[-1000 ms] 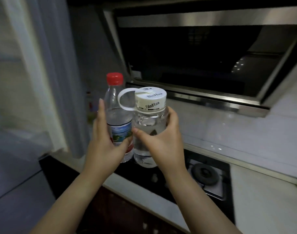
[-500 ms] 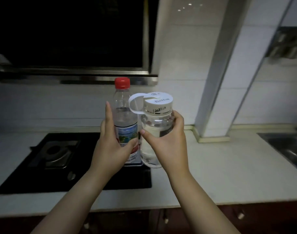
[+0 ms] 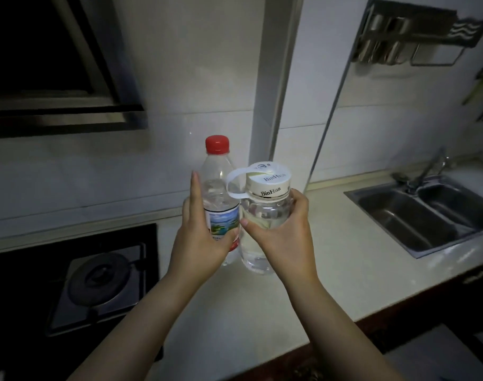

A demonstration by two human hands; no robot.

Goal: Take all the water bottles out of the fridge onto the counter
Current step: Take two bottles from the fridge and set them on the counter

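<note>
Presently two water bottles are in view, both upright and held side by side over the pale counter (image 3: 331,276), between the gas hob (image 3: 97,281) on the left and the steel sink (image 3: 427,215) on the right. One is a slim clear bottle with a red cap (image 3: 219,171) and a printed label; the other is a wider clear bottle with a white lid (image 3: 265,215) marked "BinHua" and a white carry loop at its side. They stand touching or very nearly touching; contact cannot be confirmed. Whether their bases rest on the counter or hang just above it cannot be told. The left hand (image 3: 199,237) grips the red-capped bottle at the label, thumb wrapped across the front, with one finger extended straight up along the bottle's left side. The right hand (image 3: 284,237) grips the white-lidded bottle around its body, thumb across the front and fingers curled round the far side just below the lid. Both forearms reach forward from the lower edge of the view, converging toward the bottles. Count: two bottles, two hands, one hob burner visible, one sink with two basins, one wall rack (image 3: 416,37) at upper right.
</note>
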